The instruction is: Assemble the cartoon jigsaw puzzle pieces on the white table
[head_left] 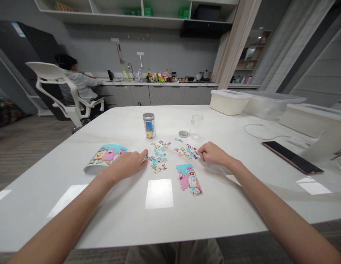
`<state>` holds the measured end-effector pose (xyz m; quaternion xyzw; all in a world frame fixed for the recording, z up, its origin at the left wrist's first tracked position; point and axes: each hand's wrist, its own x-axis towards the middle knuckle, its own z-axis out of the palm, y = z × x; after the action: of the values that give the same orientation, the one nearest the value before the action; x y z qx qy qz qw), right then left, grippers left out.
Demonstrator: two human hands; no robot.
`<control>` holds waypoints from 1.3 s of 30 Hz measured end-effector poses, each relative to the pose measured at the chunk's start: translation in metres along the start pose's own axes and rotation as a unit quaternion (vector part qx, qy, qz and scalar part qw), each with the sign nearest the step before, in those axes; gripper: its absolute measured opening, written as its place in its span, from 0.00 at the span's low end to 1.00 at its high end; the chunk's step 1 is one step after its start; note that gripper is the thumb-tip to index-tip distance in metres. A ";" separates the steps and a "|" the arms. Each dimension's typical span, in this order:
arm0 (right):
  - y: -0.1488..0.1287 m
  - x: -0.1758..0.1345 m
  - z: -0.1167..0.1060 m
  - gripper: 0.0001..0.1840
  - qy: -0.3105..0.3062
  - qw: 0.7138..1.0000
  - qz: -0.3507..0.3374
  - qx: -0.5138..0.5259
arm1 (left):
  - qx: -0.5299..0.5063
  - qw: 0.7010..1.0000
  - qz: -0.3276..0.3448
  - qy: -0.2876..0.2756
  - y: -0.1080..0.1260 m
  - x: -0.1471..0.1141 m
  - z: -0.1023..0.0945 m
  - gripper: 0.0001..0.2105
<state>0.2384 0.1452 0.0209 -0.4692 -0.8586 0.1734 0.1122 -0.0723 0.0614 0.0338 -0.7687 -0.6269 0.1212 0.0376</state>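
Observation:
Loose jigsaw pieces (160, 156) lie in a left group and a right group (186, 151) on the white table. At the left group's edge, my left hand (134, 161) has its fingers closed, with a puzzle piece at the fingertips. My right hand (211, 153) is curled in a pinch beside the right group; whatever it grips is hidden. Between my forearms sits a partly joined puzzle (189, 179) showing a pink figure and one in a white suit. A curved picture sheet (107, 154) with cartoon figures lies left, partly behind my left hand.
Behind the pieces stand a lidded jar (149, 126), an open clear jar (196, 127) and its metal lid (183, 134). A phone (292, 157), a white cable (265, 136) and storage boxes (229, 102) lie right. A person (79, 86) sits beyond the table, far left.

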 end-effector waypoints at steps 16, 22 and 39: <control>0.012 0.003 0.016 0.12 0.071 0.996 0.029 -0.047 | 0.001 1.000 0.014 0.002 -0.002 0.001 0.001 0.16; 0.013 0.005 0.016 0.10 0.075 0.997 0.004 -0.035 | -0.001 1.000 0.016 0.005 -0.002 0.002 0.004 0.16; 0.010 0.003 0.023 0.15 0.077 0.996 -0.023 -0.028 | 0.003 1.000 0.010 0.016 0.000 0.000 0.003 0.16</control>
<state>0.2358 0.1486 -0.0037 -0.4645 -0.8624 0.1099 0.1687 -0.0730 0.0614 0.0308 -0.7766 -0.6183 0.1110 0.0484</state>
